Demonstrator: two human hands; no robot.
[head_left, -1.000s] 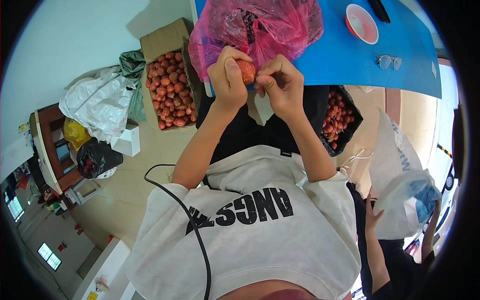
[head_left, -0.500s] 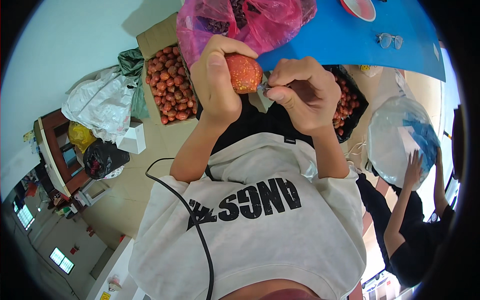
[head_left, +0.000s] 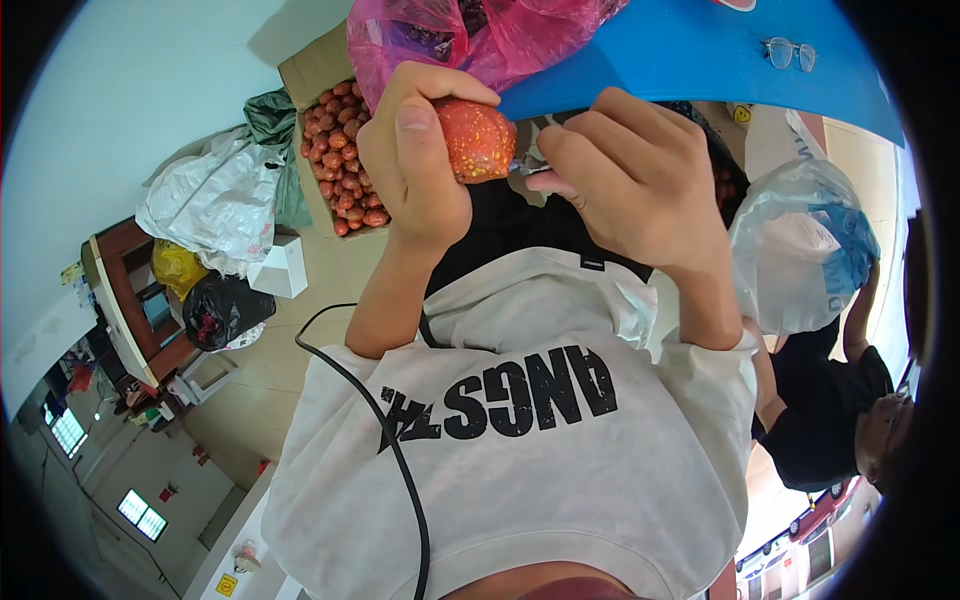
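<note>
In my left hand (head_left: 418, 165) I hold a rounded, orange-red ball (head_left: 482, 140) with yellow speckles, fruit-like in shape. Its surface is shiny. The fingers wrap round its left side, with the thumb along the front. A small clear, glinting bit (head_left: 524, 167) sticks out from the ball's right end. Close beside that end, my right hand (head_left: 640, 175) is closed in a pinch on this bit, its back turned up. The fingertips partly hide what lies between them, so its kind does not show.
A cardboard box (head_left: 292, 80) of reddish round things stands left. Ahead, a blue table (head_left: 690, 60) bears a pink plastic bag (head_left: 530, 45) and glasses (head_left: 790, 54). At right, a person (head_left: 820, 420) is beside a large clear bag (head_left: 795, 255). A black cable (head_left: 385, 430) crosses my shirt.
My right hand has turned over, back upward, and moved slightly right. The ball stays in my left hand, shifted slightly left. The other person has changed posture beside the clear bag.
</note>
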